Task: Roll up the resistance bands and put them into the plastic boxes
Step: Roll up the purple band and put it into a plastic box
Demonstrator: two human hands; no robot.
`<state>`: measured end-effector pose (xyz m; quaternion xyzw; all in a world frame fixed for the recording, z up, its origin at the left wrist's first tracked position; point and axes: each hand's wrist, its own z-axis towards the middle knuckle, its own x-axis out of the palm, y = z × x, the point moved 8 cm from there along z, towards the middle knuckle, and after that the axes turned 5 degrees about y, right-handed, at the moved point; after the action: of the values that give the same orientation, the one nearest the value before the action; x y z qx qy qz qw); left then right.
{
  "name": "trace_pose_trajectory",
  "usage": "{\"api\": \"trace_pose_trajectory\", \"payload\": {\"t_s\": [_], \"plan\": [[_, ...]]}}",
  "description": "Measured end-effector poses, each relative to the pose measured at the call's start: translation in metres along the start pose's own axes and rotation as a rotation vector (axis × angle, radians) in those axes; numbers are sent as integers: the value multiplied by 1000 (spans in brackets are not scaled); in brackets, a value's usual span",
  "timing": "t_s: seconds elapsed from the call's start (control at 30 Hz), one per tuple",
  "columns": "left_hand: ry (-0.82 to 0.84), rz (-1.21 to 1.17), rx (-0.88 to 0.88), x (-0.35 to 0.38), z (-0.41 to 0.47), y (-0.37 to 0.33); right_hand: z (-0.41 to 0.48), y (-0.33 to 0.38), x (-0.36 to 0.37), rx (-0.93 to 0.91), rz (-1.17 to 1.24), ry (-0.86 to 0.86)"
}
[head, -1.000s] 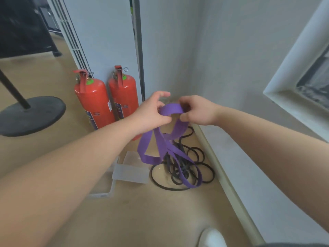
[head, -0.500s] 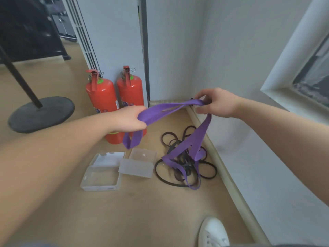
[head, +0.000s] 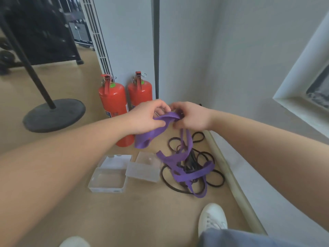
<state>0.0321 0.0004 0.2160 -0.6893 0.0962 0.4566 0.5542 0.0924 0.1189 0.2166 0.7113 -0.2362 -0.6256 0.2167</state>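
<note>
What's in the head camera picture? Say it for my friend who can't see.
A left hand and a right hand hold a purple resistance band above the floor, its tail trailing onto black bands. Nearby lie an open clear box and a second clear box; two red fire extinguishers stand behind.

Light: bright, soft, even.
Blur: left hand (head: 148, 116) and right hand (head: 193, 116) slightly soft; far upper left of them smeared.
Shadows: faint, on the floor (head: 142, 211) below the hands.
Distortion: wide-angle stretch toward the lower corners.
</note>
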Motion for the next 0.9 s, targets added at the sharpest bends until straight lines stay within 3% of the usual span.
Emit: {"api": "trace_pose_trajectory", "payload": {"t_s": [0.23,0.4,0.53,0.67,0.77,0.83,0.9], "plan": [[127,174,-152,24,4,72,18,-43,9,66,398,-143],[232,-246,-216,60,-4,115,28,-98,6,240,515,-256],[113,-442,-294,70,1,134,31,-134,24,354,474,-190],[-249,-232,-456,57,4,163,28,-146,49,341,401,-99],[-448,-221,-611,49,-5,181,31,-143,64,322,328,-42],[-386,-387,-637,63,-5,190,38,-143,68,332,232,-37],[-181,-492,-590,86,-2,194,47,-146,69,361,140,-74]]}}
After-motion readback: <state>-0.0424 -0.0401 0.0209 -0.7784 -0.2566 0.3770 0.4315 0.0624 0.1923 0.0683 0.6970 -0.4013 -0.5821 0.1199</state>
